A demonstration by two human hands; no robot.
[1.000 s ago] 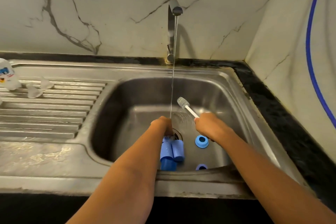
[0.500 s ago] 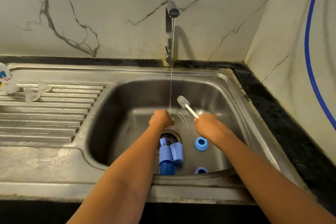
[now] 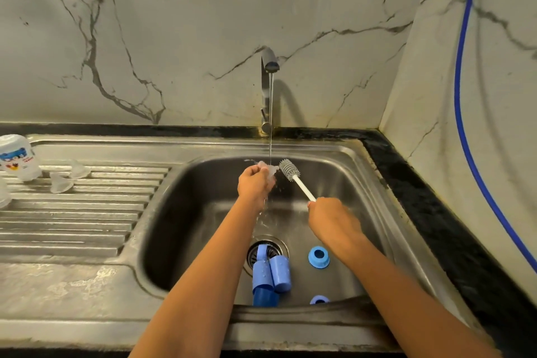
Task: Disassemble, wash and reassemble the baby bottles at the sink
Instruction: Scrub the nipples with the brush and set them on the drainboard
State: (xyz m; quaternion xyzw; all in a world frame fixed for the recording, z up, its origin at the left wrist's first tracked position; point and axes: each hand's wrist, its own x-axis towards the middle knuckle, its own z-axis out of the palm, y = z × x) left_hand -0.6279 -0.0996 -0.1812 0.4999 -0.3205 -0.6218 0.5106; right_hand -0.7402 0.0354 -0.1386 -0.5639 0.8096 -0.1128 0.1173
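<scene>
Head view: a teat (image 3: 268,168) is pinched by the left hand (image 3: 254,183) under running water (image 3: 270,119), a brush (image 3: 287,168) gripped by the right hand (image 3: 331,221); wet, the teat could be dropped.

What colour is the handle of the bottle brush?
White, on the bottle brush the right hand grips; its bristle head is grey. Head view.

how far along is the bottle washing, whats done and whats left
Done, by the look of it: a bottle and two clear teats sit on the drainboard. In hand: the left hand holds a third teat under the running tap, the right hand grips the brush beside it. Left: blue caps and two blue rings lie in the sink; nothing in view is reassembled.
</scene>
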